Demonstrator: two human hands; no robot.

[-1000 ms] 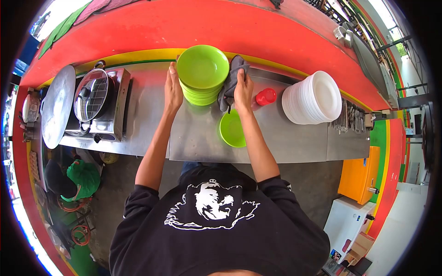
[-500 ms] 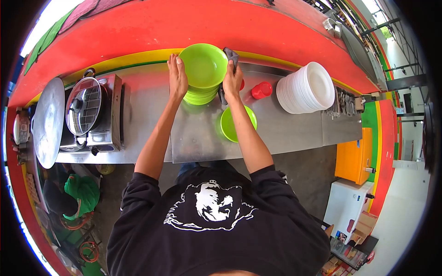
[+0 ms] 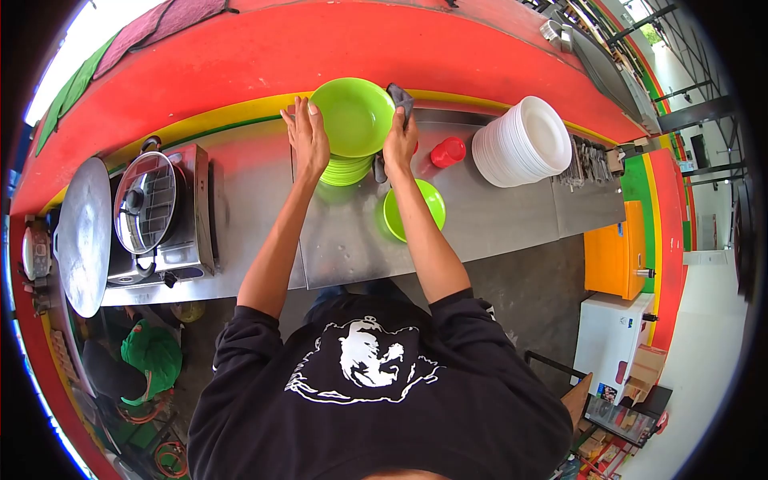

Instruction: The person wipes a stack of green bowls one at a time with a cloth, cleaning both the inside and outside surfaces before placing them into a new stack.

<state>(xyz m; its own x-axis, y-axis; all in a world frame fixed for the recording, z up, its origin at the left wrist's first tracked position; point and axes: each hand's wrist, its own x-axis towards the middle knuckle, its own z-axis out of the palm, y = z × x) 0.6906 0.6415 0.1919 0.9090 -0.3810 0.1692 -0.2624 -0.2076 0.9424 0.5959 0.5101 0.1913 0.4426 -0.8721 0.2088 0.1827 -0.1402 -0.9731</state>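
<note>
A tall stack of lime-green plates stands at the back of the steel counter, between my two hands. My left hand is at the stack's left side, fingers stretched upward and slightly apart, with the thumb near the rim. On the opposite side, my right hand grips a dark grey cloth, its fingers beside the top plate's edge. Part of the cloth hangs down below that hand. Another green plate lies on the counter, partly hidden under my right forearm.
A red cup and a leaning stack of white plates are to the right, with cutlery beyond. On the left are a lidded pan on a stove and a large round metal lid. A person in green is below left.
My left hand's fingers have spread a little and tipped slightly off the stack's rim. The right hand keeps the cloth at the other side. The whole view has turned slightly.
</note>
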